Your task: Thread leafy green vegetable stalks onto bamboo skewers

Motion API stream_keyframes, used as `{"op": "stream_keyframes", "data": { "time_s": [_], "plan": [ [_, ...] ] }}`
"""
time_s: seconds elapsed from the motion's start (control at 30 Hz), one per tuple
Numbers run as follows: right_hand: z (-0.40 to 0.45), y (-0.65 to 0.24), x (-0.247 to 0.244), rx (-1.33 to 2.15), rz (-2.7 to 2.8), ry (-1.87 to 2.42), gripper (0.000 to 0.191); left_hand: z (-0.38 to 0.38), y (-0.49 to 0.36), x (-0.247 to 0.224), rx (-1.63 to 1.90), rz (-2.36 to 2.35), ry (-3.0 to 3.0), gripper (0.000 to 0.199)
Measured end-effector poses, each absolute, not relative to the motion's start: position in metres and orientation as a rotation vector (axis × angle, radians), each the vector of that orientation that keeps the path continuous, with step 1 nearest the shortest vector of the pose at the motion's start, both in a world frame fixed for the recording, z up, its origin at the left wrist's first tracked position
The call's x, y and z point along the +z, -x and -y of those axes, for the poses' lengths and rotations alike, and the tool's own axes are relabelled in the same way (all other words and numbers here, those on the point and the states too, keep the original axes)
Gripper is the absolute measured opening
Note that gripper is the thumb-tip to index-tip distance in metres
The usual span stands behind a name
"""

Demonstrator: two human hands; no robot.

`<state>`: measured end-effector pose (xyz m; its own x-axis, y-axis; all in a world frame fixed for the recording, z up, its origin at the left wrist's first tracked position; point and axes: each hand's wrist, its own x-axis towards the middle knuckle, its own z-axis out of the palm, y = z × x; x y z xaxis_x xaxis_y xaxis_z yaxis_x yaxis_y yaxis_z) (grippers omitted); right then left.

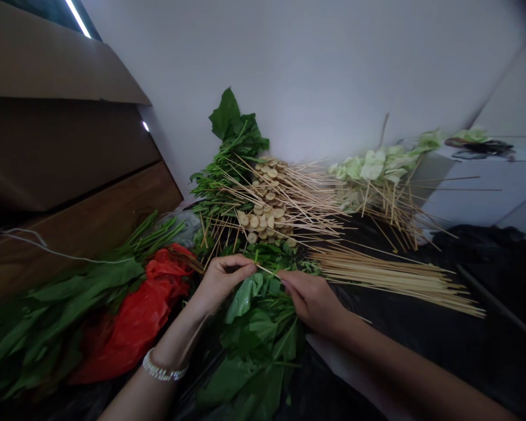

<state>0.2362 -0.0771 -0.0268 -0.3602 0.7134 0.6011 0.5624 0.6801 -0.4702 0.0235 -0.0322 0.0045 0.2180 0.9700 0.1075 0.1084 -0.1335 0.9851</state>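
Observation:
My left hand (228, 275), with a beaded bracelet (163, 368) on the wrist, pinches a short piece of green stem (256, 256) between thumb and fingertips. From the other side my right hand (311, 297) grips a thin wooden skewer (267, 269), whose tip reaches the stem at the left fingertips. Whether the tip has pierced the stem I cannot tell. Loose leafy greens (263, 327) lie below and between both hands. Just beyond them is a pile of skewered round slices (267, 204), pale brown in colour.
Bare skewers (394, 275) lie bundled at the right, with skewered pale-green leaves (372, 166) behind. Skewered greens (228, 158) lean near the wall. At the left are a red plastic bag (135, 316), more large leaves (70, 310) and a cardboard box (61, 146). Black plastic sheeting (403, 356) covers the surface.

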Motion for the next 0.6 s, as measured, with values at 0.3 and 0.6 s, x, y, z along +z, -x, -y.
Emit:
{"op": "stream_keyframes", "data": {
  "time_s": [0.3,0.6],
  "plan": [
    [0.0773,-0.2361,-0.0304,0.181,2.107,0.995,0.029,0.0316,-0.0258,0.0039,1.0,-1.019,-1.542,0.022],
    [0.0746,-0.2371,-0.0265,0.161,2.129,1.034,0.025,0.035,-0.0296,0.0073,1.051,-0.991,-1.61,0.021]
  ]
}}
